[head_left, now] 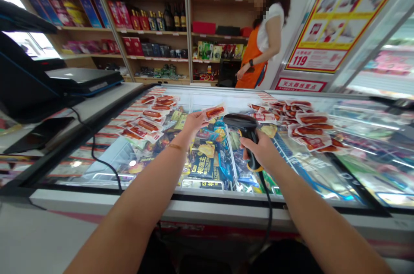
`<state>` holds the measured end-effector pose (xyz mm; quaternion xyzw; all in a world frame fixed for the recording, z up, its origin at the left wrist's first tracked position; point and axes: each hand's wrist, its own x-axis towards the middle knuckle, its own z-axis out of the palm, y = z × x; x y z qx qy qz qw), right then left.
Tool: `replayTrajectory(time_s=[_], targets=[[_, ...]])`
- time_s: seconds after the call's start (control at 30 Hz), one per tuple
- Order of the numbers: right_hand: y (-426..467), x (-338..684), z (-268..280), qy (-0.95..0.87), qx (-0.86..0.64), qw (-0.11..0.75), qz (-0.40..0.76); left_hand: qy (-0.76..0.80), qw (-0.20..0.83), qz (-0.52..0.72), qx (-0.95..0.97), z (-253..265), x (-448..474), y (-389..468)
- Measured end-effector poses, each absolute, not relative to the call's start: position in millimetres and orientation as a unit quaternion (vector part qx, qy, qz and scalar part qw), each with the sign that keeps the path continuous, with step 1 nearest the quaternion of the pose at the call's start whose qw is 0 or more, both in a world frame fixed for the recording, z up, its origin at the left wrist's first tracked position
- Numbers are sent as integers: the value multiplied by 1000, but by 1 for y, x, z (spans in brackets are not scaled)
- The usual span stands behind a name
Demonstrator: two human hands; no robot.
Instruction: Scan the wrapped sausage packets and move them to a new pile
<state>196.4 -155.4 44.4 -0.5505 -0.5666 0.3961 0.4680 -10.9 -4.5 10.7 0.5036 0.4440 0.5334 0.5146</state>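
Between the fingers of my left hand (195, 122) is a clear packet of sausage (215, 111), held up over the freezer's glass top. My right hand (258, 146) is wrapped round the handle of a black barcode scanner (241, 122), whose head points left toward that packet. The two are a short way apart. On the glass to the left lies a group of sausage packets (148, 125). A larger heap of similar packets (313, 130) lies to the right, some overlapping. The scanner's cable hangs down over the freezer's front edge.
Under the glass, the chest freezer (207, 207) holds many colourful bags and wire baskets. A counter with a black terminal (26, 62) stands at left, its cable (93, 146) trailing over the glass. Behind are stocked shelves (152, 30) and a person in an orange apron (254, 56).
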Motion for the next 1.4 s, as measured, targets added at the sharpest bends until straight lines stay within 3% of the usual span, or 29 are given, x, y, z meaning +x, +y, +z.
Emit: replayTrajectory(time_s=[0.37, 0.57, 0.7, 0.87, 1.17, 1.4], targets=[[-164, 188, 46, -628, -587, 379, 344, 431, 514, 558, 489, 8, -18, -1], [-164, 189, 46, -624, -587, 378, 350, 440, 503, 557, 493, 9, -17, -2], [-162, 190, 43, -616, -573, 402, 361, 443, 496, 548, 507, 10, -16, -4], [-158, 196, 49, -581, -562, 446, 383, 501, 407, 521, 558, 13, -9, -7], [-157, 278, 63, -450, -606, 558, 346, 461, 526, 403, 591, 14, 82, -15], [-158, 320, 54, -392, -633, 584, 323, 485, 452, 397, 634, 21, 174, -1]])
